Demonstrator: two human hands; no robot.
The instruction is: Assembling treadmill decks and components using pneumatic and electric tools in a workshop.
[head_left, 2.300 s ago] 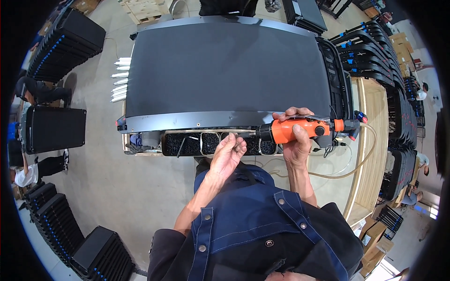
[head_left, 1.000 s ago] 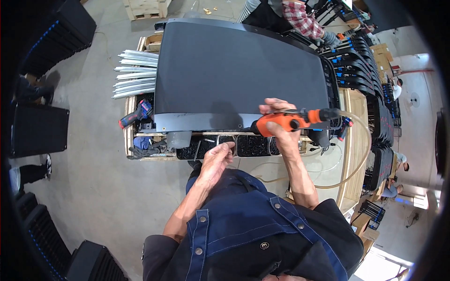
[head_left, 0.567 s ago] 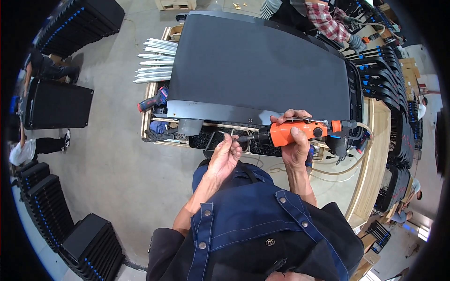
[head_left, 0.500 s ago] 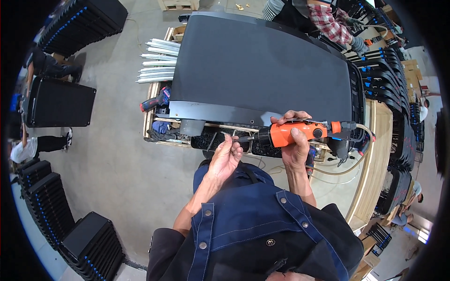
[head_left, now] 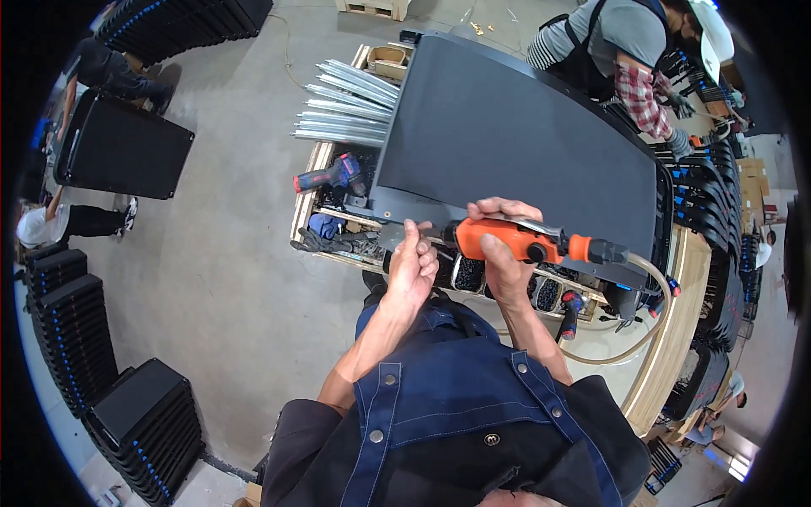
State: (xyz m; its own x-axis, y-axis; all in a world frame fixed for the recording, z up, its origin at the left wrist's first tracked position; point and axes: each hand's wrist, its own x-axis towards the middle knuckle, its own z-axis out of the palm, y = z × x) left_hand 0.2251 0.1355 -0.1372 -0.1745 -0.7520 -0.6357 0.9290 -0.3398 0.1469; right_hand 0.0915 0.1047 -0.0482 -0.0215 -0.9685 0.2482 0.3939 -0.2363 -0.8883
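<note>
An orange air screwdriver (head_left: 494, 240) lies level in my right hand (head_left: 507, 258), its bit pointing left and its hose trailing off the right end. The fingers of my right hand wrap round its body. My left hand (head_left: 410, 269) is closed at the bit's tip, thumb and fingers pinched together; whatever small thing they hold cannot be made out. Both hands are over the near edge of a large dark panel (head_left: 524, 127). The bit's tip is close to the panel's near left corner, where a small hole (head_left: 387, 214) shows.
Metal rods (head_left: 346, 106) stick out left of the panel. A cordless driver (head_left: 334, 174) lies below them, another cordless driver (head_left: 571, 314) to the right. Open bins (head_left: 467, 275) hold small dark parts. A co-worker (head_left: 629, 51) stands at the far right beside stacked black frames (head_left: 705, 194).
The view has shifted, with the panel now further right. My hands and the screwdriver have moved nearer to the panel's near left corner. More of the co-worker shows.
</note>
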